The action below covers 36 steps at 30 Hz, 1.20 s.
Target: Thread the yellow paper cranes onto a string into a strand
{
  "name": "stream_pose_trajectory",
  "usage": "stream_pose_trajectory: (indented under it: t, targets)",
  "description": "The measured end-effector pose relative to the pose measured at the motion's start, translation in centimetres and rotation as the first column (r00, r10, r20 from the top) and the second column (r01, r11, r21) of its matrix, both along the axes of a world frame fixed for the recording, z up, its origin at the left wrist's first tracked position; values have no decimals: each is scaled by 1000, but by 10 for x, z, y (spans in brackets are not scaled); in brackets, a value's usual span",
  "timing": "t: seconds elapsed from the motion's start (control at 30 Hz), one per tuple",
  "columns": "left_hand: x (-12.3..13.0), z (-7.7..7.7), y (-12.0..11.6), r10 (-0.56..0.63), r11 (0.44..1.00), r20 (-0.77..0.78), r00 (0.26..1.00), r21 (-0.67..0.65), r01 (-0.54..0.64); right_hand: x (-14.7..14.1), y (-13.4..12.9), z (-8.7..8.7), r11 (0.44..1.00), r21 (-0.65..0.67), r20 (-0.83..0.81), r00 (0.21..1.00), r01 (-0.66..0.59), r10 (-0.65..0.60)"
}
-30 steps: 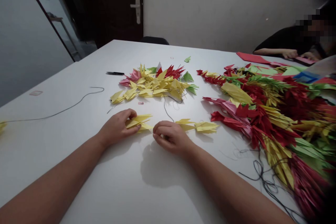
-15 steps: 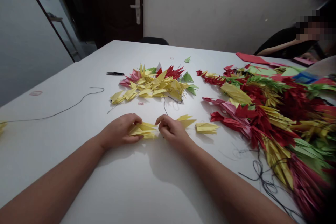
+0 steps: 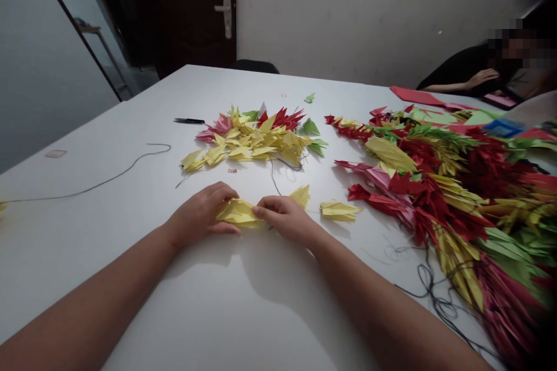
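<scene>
Left forearm [image 3: 102, 293], bare, slanted up from lower left; right forearm [image 3: 378, 298], also bare, from lower right. Hands close but apart, mid-frame. Left hand [image 3: 202, 214] had fingers bent above, thumb below. Right hand [image 3: 292, 219]: fingers curled, thumb pointed left.

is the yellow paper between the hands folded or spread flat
Folded: the yellow paper shows creases and angled edges between the left hand and the right hand.

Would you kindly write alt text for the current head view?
A person's left hand and right hand hold yellow folded paper over a white table. Beyond lies a mostly yellow paper pile; at right, a larger red, yellow and green heap.
</scene>
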<state>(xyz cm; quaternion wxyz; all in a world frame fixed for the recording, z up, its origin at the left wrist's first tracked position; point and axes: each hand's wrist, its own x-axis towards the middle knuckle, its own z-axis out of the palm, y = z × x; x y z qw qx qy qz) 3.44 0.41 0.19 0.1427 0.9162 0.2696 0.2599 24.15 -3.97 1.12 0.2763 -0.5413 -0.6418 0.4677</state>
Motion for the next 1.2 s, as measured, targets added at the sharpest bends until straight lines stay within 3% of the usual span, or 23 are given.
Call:
stream_pose_trajectory:
  t: [0.37,0.67,0.9,1.2]
  targets:
    - [-1,-4,3,15,1000,74,997,7,-16,2,5,8,991,-131,-17,1000,-15,13]
    - [3,-4,3,-8,1000,32,999,0,8,-2,8,6,994,-98,55,997,-55,61]
    - [13,-9,4,-50,990,48,998,134,43,-10,4,6,999,-39,239,971,17,-7]
    - [13,-9,6,-57,991,10,998,124,56,-12,0,4,999,43,336,941,8,-22]
